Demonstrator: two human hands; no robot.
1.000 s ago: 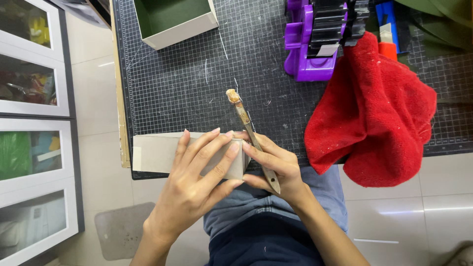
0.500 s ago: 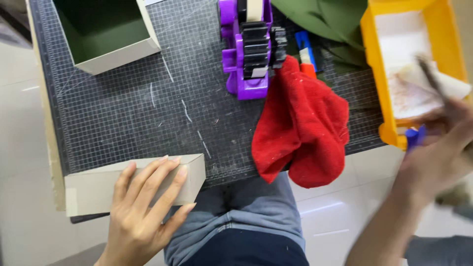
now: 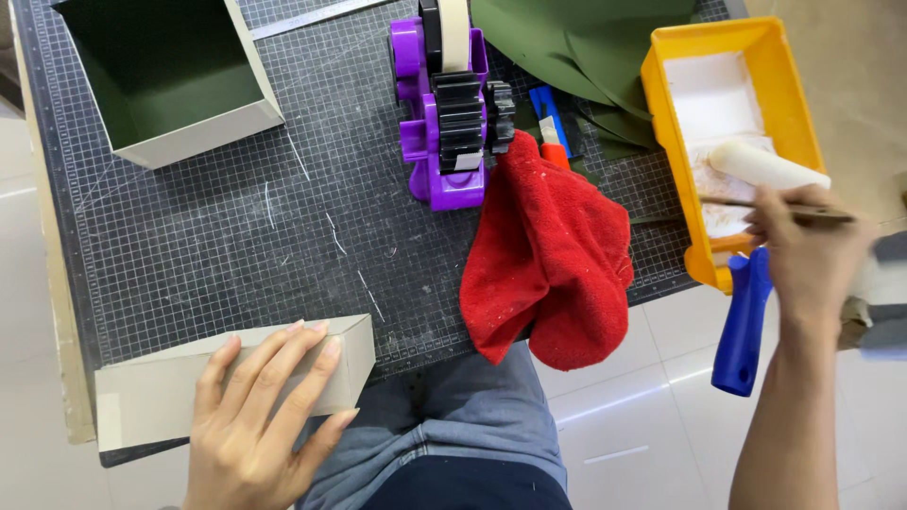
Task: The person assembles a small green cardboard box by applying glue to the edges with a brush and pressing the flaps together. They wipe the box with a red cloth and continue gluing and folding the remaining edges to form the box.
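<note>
Left hand [image 3: 260,420] flat on plain grey box [image 3: 151,397] (long, closed).

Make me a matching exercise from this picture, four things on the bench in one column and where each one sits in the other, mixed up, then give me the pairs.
Things:
1. grey box
2. red cloth
3. paint roller
4. purple tape dispenser

Places:
A. in the yellow tray
B. under the left hand at the mat's near edge
C. upright at the mat's far middle
D. draped over the near edge, beside the tray

Pairs: 1-B, 2-D, 3-A, 4-C
</note>
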